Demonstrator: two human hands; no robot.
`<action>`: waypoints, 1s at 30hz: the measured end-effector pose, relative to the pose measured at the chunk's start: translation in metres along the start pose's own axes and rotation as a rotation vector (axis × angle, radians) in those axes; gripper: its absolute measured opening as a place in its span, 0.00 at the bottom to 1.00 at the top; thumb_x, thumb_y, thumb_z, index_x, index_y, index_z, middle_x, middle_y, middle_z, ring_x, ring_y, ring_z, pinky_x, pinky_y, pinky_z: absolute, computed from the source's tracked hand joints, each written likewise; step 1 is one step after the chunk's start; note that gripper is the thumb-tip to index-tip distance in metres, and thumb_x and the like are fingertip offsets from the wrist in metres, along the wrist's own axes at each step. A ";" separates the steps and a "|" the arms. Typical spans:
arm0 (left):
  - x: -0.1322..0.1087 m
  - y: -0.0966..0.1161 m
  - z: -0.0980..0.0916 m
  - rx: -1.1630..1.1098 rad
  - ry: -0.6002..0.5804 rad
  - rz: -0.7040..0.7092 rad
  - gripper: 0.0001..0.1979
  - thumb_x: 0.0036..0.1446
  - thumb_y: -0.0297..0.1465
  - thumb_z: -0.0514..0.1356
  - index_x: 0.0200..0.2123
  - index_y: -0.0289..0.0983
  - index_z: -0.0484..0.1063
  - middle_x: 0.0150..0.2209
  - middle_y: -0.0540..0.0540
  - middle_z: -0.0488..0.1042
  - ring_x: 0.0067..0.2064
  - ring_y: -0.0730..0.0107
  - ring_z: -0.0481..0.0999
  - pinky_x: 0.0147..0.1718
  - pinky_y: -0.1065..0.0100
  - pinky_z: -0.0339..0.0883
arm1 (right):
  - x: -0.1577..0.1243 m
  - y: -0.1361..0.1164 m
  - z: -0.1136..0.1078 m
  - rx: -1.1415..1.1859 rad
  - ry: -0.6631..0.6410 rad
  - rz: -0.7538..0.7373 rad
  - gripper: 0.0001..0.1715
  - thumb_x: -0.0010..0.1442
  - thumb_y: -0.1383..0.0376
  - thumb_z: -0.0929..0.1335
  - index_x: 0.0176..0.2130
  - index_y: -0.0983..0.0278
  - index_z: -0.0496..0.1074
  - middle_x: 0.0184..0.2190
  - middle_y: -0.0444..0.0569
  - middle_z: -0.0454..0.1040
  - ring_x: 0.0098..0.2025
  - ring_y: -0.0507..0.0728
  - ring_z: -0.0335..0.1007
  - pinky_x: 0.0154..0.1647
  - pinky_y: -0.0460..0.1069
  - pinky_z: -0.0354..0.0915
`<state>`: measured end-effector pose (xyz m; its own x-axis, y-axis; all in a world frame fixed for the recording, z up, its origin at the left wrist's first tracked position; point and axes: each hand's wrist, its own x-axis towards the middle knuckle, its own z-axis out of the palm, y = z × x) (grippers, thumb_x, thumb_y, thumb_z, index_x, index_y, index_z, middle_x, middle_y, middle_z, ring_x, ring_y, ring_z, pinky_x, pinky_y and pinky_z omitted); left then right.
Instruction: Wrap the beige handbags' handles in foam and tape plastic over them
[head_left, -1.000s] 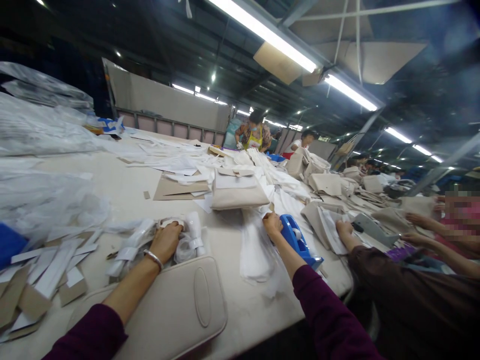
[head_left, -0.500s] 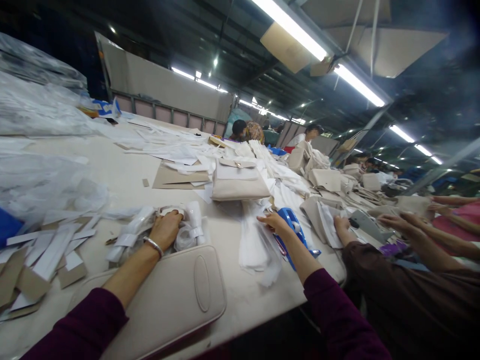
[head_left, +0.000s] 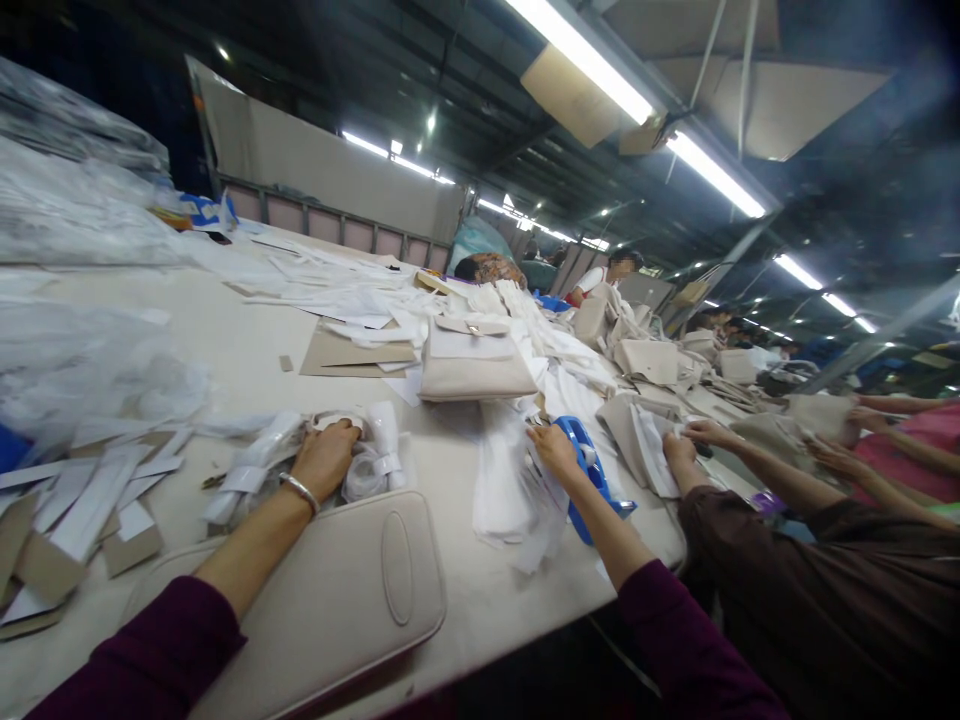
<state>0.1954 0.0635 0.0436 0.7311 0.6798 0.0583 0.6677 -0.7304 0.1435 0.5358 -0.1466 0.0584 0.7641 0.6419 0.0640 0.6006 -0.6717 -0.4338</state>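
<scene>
My left hand [head_left: 327, 460], with a bracelet at the wrist, curls closed over a pale coiled strap [head_left: 335, 420] behind a beige bag [head_left: 330, 600] lying flat. White-wrapped rolls [head_left: 386, 445] flank that hand on both sides. Further right, my right hand [head_left: 553, 450] has its fingers drawn together above thin white sheets [head_left: 504, 500]; what sits in the fingertips is too small to make out. Just beside it stands a blue tape dispenser [head_left: 589, 475]. A small beige flap handbag [head_left: 480, 360] stands upright beyond and between my hands.
Cardboard and paper strips [head_left: 97, 510] and clear plastic bags [head_left: 82, 370] cover the left side. White sheets [head_left: 352, 300] spread across the far table. On the right, a co-worker in a brown sleeve [head_left: 810, 590] handles a beige bag [head_left: 637, 440]; more bags [head_left: 649, 360] pile behind.
My right hand has shifted slightly right, closer to the tape dispenser, and its fingers have drawn in. The left hand stays on the strap. The co-worker's far hand has moved left to the beige bag.
</scene>
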 end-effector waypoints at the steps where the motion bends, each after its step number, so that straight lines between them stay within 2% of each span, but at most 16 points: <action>1: 0.000 0.000 0.000 -0.001 0.001 -0.001 0.21 0.57 0.17 0.43 0.43 0.31 0.73 0.47 0.38 0.73 0.48 0.53 0.74 0.44 0.58 0.66 | -0.003 0.000 -0.004 0.056 0.002 0.008 0.12 0.62 0.60 0.67 0.42 0.66 0.73 0.30 0.48 0.72 0.34 0.55 0.69 0.35 0.49 0.64; 4: 0.001 0.000 0.000 -0.006 0.003 -0.004 0.20 0.57 0.17 0.44 0.43 0.31 0.73 0.47 0.38 0.73 0.48 0.53 0.74 0.44 0.58 0.66 | -0.017 -0.001 -0.015 0.286 -0.065 -0.007 0.27 0.58 0.63 0.67 0.56 0.65 0.67 0.27 0.47 0.71 0.29 0.55 0.69 0.29 0.47 0.62; 6: 0.001 0.000 0.001 -0.007 0.004 -0.007 0.20 0.57 0.17 0.44 0.43 0.31 0.73 0.47 0.38 0.73 0.49 0.54 0.74 0.44 0.59 0.66 | -0.030 -0.002 -0.022 0.440 -0.153 -0.046 0.32 0.57 0.62 0.66 0.60 0.65 0.63 0.28 0.47 0.73 0.28 0.54 0.70 0.28 0.47 0.63; 10: 0.000 0.000 0.002 -0.005 0.017 -0.012 0.20 0.57 0.17 0.44 0.42 0.31 0.74 0.47 0.38 0.73 0.48 0.54 0.74 0.45 0.59 0.66 | -0.063 -0.005 -0.027 0.649 -0.334 -0.138 0.31 0.49 0.65 0.66 0.54 0.66 0.71 0.41 0.53 0.76 0.41 0.57 0.74 0.40 0.49 0.68; 13: -0.002 0.000 0.002 -0.006 0.032 -0.003 0.19 0.58 0.17 0.44 0.41 0.30 0.74 0.45 0.37 0.72 0.47 0.56 0.74 0.45 0.60 0.66 | -0.086 -0.006 -0.021 0.786 -0.454 -0.274 0.34 0.45 0.69 0.65 0.53 0.63 0.71 0.50 0.52 0.74 0.50 0.60 0.71 0.50 0.53 0.67; 15: -0.004 0.001 0.001 -0.008 0.048 0.008 0.18 0.59 0.17 0.44 0.40 0.30 0.74 0.45 0.37 0.73 0.48 0.57 0.74 0.46 0.61 0.66 | -0.098 -0.006 -0.015 0.740 -0.428 -0.416 0.32 0.46 0.72 0.63 0.52 0.61 0.72 0.50 0.51 0.74 0.52 0.59 0.70 0.53 0.54 0.65; 17: -0.007 0.003 -0.002 -0.003 0.075 0.017 0.18 0.61 0.19 0.45 0.40 0.30 0.74 0.45 0.37 0.73 0.49 0.57 0.73 0.48 0.61 0.65 | -0.106 -0.007 -0.011 0.521 -0.301 -0.573 0.29 0.49 0.75 0.61 0.49 0.61 0.73 0.47 0.51 0.75 0.49 0.58 0.71 0.53 0.54 0.65; 21: -0.013 0.006 -0.008 0.022 0.140 0.007 0.17 0.62 0.21 0.46 0.39 0.31 0.75 0.44 0.38 0.74 0.49 0.55 0.72 0.49 0.57 0.64 | -0.115 -0.022 -0.012 0.044 -0.001 -0.866 0.21 0.59 0.75 0.59 0.40 0.61 0.76 0.34 0.51 0.74 0.39 0.57 0.70 0.41 0.52 0.67; 22: -0.014 0.006 -0.009 0.024 0.149 -0.002 0.17 0.62 0.21 0.47 0.39 0.32 0.75 0.44 0.38 0.75 0.49 0.55 0.73 0.48 0.58 0.65 | -0.117 -0.027 -0.013 -0.015 0.069 -0.922 0.20 0.60 0.75 0.59 0.37 0.61 0.77 0.34 0.52 0.72 0.39 0.57 0.69 0.41 0.53 0.66; 24: -0.015 0.006 -0.009 0.022 0.154 -0.024 0.17 0.61 0.20 0.47 0.39 0.32 0.76 0.43 0.38 0.75 0.48 0.56 0.74 0.45 0.58 0.67 | -0.117 -0.036 -0.016 -0.048 0.152 -1.013 0.18 0.58 0.76 0.60 0.33 0.61 0.75 0.42 0.54 0.71 0.47 0.60 0.67 0.47 0.56 0.65; 26: -0.015 0.004 -0.008 0.017 0.150 -0.046 0.18 0.60 0.19 0.46 0.41 0.32 0.75 0.44 0.37 0.76 0.48 0.55 0.74 0.44 0.58 0.68 | -0.116 -0.040 -0.017 0.011 0.102 -1.058 0.16 0.57 0.77 0.61 0.32 0.62 0.73 0.47 0.52 0.71 0.54 0.60 0.65 0.54 0.57 0.62; 27: -0.014 0.004 -0.007 0.016 0.146 -0.057 0.18 0.60 0.19 0.46 0.42 0.31 0.75 0.44 0.36 0.76 0.49 0.54 0.73 0.43 0.58 0.68 | -0.117 -0.040 -0.017 0.054 0.047 -1.053 0.14 0.58 0.76 0.61 0.33 0.62 0.73 0.46 0.51 0.73 0.52 0.59 0.67 0.56 0.57 0.61; 30: -0.013 0.001 -0.005 0.015 0.124 -0.088 0.19 0.61 0.19 0.44 0.45 0.28 0.73 0.46 0.33 0.75 0.50 0.52 0.73 0.44 0.56 0.68 | -0.129 -0.024 -0.020 0.161 -0.092 -0.981 0.12 0.62 0.71 0.61 0.36 0.60 0.72 0.33 0.47 0.77 0.39 0.54 0.73 0.56 0.55 0.62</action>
<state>0.1858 0.0542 0.0478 0.6476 0.7433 0.1676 0.7311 -0.6681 0.1384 0.4271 -0.2209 0.0789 -0.0779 0.9165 0.3924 0.9118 0.2247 -0.3438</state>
